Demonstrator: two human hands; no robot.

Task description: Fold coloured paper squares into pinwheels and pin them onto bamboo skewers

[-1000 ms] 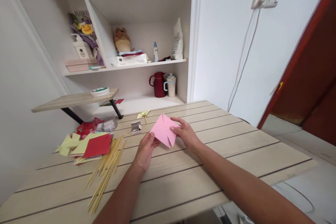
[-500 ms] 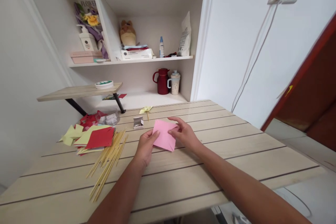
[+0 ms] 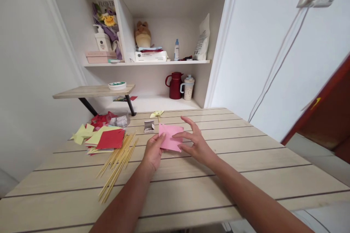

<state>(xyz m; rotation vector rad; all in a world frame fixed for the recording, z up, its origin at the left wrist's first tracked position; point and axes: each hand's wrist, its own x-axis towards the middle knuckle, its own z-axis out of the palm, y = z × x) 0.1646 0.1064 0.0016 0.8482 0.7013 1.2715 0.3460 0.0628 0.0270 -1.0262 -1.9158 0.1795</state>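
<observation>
A square sheet of pink paper (image 3: 168,139) is held a little above the table, with small cuts or creases at its corners. My left hand (image 3: 153,151) pinches its left edge, thumb on top. At the paper's right side my right hand (image 3: 197,142) has its fingers spread apart; one finger reaches over the sheet and the thumb is by the lower right corner. Whether those fingertips touch the paper, I cannot tell. Just behind the sheet are a small open box (image 3: 149,126) with shiny bits inside and a pale yellow paper pinwheel (image 3: 157,114) on a stick.
Left of my hands lie several thin wooden sticks (image 3: 117,167) and a stack of coloured paper (image 3: 111,139). A raised wooden stand (image 3: 94,91) is at the back left. Behind the table, a shelf holds a red jug (image 3: 175,86) and a speckled cup (image 3: 188,88).
My right hand has let go of the pink paper's right side and spread its fingers. The sheet has turned slightly in my left hand. The whole view has shifted a little to the left.
</observation>
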